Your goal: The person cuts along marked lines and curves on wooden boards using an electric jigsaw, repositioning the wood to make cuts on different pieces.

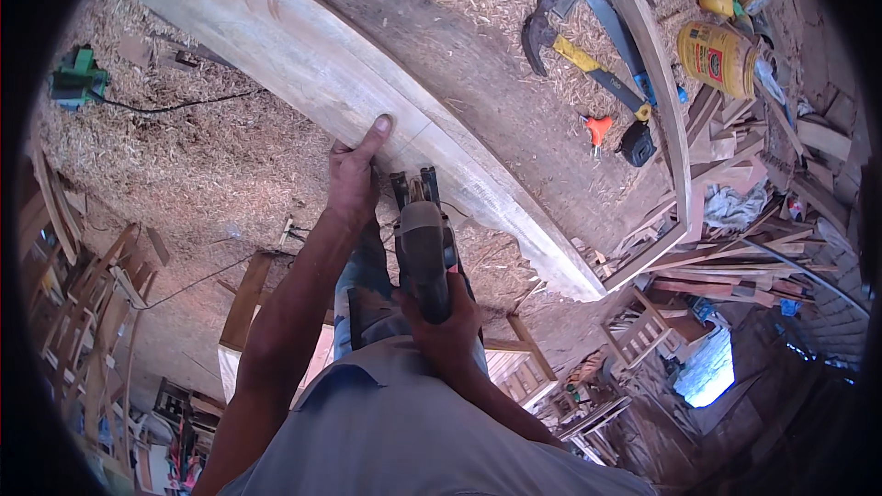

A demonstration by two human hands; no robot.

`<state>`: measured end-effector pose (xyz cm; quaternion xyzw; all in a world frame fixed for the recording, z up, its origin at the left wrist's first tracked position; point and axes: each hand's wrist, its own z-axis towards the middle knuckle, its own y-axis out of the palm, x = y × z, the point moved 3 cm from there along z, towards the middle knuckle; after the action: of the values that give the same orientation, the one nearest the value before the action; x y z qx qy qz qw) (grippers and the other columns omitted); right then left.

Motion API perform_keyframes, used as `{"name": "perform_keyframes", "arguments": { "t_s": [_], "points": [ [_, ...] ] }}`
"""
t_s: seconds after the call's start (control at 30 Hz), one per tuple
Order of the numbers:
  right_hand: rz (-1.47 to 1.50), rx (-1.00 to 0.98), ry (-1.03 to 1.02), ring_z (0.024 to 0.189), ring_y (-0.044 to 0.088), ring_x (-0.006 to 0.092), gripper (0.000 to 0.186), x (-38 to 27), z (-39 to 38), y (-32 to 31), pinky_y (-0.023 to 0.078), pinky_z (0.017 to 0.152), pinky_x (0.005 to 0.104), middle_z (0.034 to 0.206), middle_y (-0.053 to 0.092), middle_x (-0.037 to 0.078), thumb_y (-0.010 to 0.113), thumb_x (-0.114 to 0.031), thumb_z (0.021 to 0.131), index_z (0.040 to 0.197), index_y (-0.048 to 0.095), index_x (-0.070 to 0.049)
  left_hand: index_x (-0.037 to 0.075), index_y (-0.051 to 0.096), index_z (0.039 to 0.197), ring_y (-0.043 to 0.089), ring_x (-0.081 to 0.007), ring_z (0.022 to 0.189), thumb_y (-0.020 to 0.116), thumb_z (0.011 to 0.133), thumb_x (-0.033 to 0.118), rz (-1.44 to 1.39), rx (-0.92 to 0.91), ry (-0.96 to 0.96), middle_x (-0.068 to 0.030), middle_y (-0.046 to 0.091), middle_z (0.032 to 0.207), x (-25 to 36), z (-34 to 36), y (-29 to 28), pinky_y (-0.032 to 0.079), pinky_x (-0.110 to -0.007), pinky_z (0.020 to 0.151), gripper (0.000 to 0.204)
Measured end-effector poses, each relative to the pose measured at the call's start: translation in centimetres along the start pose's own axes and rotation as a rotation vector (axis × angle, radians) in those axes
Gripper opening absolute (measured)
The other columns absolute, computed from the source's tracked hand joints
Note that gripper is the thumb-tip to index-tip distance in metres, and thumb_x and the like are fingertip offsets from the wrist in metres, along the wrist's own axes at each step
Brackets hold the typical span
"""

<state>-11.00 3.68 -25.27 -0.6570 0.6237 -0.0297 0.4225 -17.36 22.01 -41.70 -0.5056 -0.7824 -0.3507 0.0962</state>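
Note:
A long pale plank (303,55) lies slantwise from the far left toward the right, with a thin line drawn across its face. My left hand (354,170) grips the plank's near edge, thumb on top and fingers mostly hidden below. In my right hand (446,326) is a dark jigsaw (423,239), held by its handle close to my body. The jigsaw's front end meets the plank's near edge, just right of my left hand. Its blade cannot be made out.
Beyond the plank lie a claw hammer (579,55), a handsaw (602,14), a black tape measure (636,143) and an orange-handled tool (599,130). A curved wooden piece (657,64) and yellow jar (717,59) stand right. Left is a corded green power tool (79,81); shavings cover the ground.

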Motion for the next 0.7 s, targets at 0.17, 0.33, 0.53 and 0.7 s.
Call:
{"name": "perform_keyframes", "arguments": {
  "t_s": [0.17, 0.33, 0.53, 0.7],
  "points": [
    [0.074, 0.015, 0.015, 0.085, 0.077, 0.0323, 0.044, -0.8, -0.1, 0.3, 0.058, 0.079, 0.0448, 0.093, 0.076, 0.016, 0.092, -0.031, 0.083, 0.108, 0.066, -0.005, 0.003, 0.069, 0.129, 0.07, -0.0217, 0.11, 0.086, 0.093, 0.024, -0.001, -0.006, -0.017, -0.0094, 0.073, 0.122, 0.5, -0.4, 0.6, 0.058, -0.039, 0.097, 0.044],
    [0.095, 0.005, 0.028, 0.085, 0.077, 0.0314, 0.045, -1.4, -0.2, 0.2, 0.058, 0.08, 0.044, 0.094, 0.077, 0.015, 0.092, -0.031, 0.082, 0.109, 0.067, -0.006, 0.003, 0.068, 0.129, 0.071, -0.023, 0.108, 0.085, 0.094, 0.023, 0.033, -0.008, -0.055, -0.0104, 0.073, 0.121, 1.0, -0.6, 0.6, 0.06, -0.04, 0.093, 0.044],
    [0.144, 0.001, 0.033, 0.088, 0.078, 0.0258, 0.042, -0.6, -0.3, 1.0, 0.059, 0.081, 0.0412, 0.097, 0.078, 0.014, 0.092, -0.025, 0.085, 0.113, 0.069, -0.004, 0.003, 0.068, 0.129, 0.072, -0.0246, 0.109, 0.086, 0.094, 0.023, 0.025, 0.02, -0.037, -0.0119, 0.073, 0.121, 1.1, -0.8, 0.6, 0.06, -0.041, 0.093, 0.044],
    [0.279, 0.094, -0.05, 0.079, 0.077, 0.0368, 0.054, 0.1, -0.1, 1.9, 0.058, 0.071, 0.0463, 0.091, 0.076, 0.018, 0.094, -0.039, 0.082, 0.11, 0.064, -0.004, 0.002, 0.068, 0.131, 0.071, -0.0246, 0.112, 0.087, 0.093, 0.024, 0.02, -0.003, -0.032, -0.012, 0.073, 0.124, 0.9, -0.8, 0.7, 0.059, -0.042, 0.098, 0.049]
  ]
}}
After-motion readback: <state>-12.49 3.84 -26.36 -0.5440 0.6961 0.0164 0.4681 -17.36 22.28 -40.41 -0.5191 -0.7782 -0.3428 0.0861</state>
